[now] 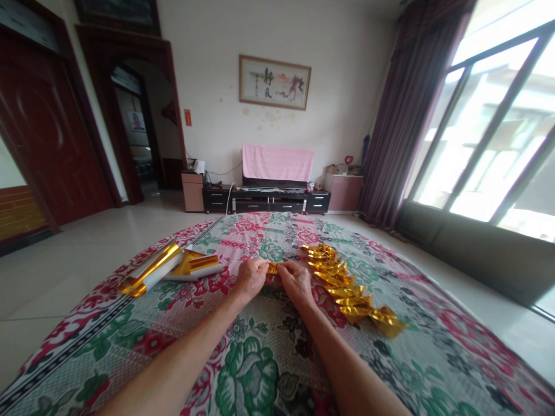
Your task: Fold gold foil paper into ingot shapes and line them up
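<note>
Between my two hands is a small piece of gold foil paper [272,268], pinched at both ends just above the patterned cloth. My left hand [252,274] is closed on its left end, thumb and fingers together. On the other end, my right hand [295,280] is closed the same way. Most of the piece is covered by my fingers, so its exact shape is hard to see. To the right of my right hand lies a row of several folded gold foil ingots [342,283]. Left of my left hand are curled gold foil sheets [156,266] with white backs.
A floral cloth [247,375] covers the round surface in front of me. Beyond it stand a low black TV cabinet [269,202] and a screen draped with a pink towel [277,162]. A purple curtain [390,115] and windows are at right, a dark red door [47,115] at left.
</note>
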`<state>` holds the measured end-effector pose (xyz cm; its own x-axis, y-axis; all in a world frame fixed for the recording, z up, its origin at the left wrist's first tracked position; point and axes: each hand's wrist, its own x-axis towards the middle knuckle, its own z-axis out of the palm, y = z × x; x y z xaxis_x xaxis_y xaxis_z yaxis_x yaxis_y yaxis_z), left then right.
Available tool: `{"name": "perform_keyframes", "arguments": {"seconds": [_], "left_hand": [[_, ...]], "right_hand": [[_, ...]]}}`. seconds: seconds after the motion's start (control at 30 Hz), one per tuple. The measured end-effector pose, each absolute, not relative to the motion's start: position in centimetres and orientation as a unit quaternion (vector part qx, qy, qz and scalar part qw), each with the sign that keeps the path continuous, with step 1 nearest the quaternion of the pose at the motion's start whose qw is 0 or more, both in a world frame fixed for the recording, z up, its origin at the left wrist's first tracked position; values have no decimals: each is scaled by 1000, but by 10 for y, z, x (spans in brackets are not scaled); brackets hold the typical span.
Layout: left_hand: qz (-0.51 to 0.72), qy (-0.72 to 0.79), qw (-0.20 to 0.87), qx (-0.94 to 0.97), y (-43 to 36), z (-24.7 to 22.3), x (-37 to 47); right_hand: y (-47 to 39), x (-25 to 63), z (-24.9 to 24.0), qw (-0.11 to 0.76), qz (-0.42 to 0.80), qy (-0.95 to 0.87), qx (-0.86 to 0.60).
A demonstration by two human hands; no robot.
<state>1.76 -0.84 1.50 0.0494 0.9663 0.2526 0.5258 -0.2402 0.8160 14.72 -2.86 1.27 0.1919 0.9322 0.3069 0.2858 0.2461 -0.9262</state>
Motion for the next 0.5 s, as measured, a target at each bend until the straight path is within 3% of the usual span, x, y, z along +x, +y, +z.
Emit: {"name": "perform_keyframes", "arguments": {"seconds": [0.5], "left_hand": [[414, 553, 276, 668, -11, 17, 16]], "right_hand": [[-27, 148, 10, 551, 314, -577, -516]]}}
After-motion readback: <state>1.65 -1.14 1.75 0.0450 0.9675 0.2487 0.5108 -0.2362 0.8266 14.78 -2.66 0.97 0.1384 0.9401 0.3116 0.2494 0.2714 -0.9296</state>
